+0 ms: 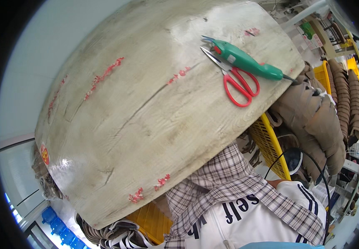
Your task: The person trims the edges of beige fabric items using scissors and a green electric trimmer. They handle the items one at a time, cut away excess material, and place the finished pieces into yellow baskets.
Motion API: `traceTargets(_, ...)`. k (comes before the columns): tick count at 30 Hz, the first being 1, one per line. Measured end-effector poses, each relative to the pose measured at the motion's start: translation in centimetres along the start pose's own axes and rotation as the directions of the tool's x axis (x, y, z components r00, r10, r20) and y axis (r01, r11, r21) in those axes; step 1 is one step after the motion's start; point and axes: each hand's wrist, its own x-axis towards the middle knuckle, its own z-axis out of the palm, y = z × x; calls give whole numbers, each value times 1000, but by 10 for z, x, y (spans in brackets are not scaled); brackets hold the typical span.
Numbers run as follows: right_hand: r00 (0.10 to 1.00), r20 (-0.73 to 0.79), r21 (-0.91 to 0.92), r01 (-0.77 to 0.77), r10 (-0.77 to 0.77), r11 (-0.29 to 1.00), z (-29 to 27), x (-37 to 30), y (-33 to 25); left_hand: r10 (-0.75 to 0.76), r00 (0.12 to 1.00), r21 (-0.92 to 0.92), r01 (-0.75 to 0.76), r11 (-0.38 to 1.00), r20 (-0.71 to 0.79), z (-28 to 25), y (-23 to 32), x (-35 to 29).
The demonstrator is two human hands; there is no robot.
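Neither of my hands shows; only a sliver of my right arm (pixel 275 182) appears beside the white sleeve, and the hand beyond it is hidden. On the worn, pale wooden tabletop (pixel 146 124) lies a green electric hand cutter (pixel 250 62), its dark tip toward the far side and its cord end at the right edge. Red-handled scissors (pixel 235 81) rest right beside it, their blades pointing up and left and their handles slightly apart. Nothing is touching either tool. My plaid apron (pixel 225 170) hangs against the table's near edge.
A yellow crate (pixel 272 145) stands under the right edge, beside brown stacked pieces (pixel 312 120). Another yellow crate (pixel 150 220) and bundled fabric (pixel 113 234) are below the near edge. A black cord (pixel 326 191) loops at the right. Blue bins (pixel 61 228) sit at lower left.
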Motion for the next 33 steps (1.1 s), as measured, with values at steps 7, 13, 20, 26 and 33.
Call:
traceTargets(7, 989, 53, -80, 143, -139, 987, 37, 34, -100, 70, 997, -65, -71, 995, -15, -30, 44, -10)
traceTargets(13, 964, 91, -127, 259, -249, 957, 32, 47, -130, 205, 976, -143, -213, 967, -71, -40, 53, -3)
traceTargets(20, 943, 230, -11, 251, -242, 968, -34, 49, -100, 471, 859, -238, -509, 827, -200, -58, 96, -6)
traceTargets(26, 847, 462, 69, 261, -263, 963, -122, 11, -123, 782, 508, -179, -861, 476, -361, -52, 201, -70)
traceTargets(33, 846, 117, -87, 530, -520, 843, -213, -97, -134, 949, 251, -246, -948, 200, -194, 2, 342, -136)
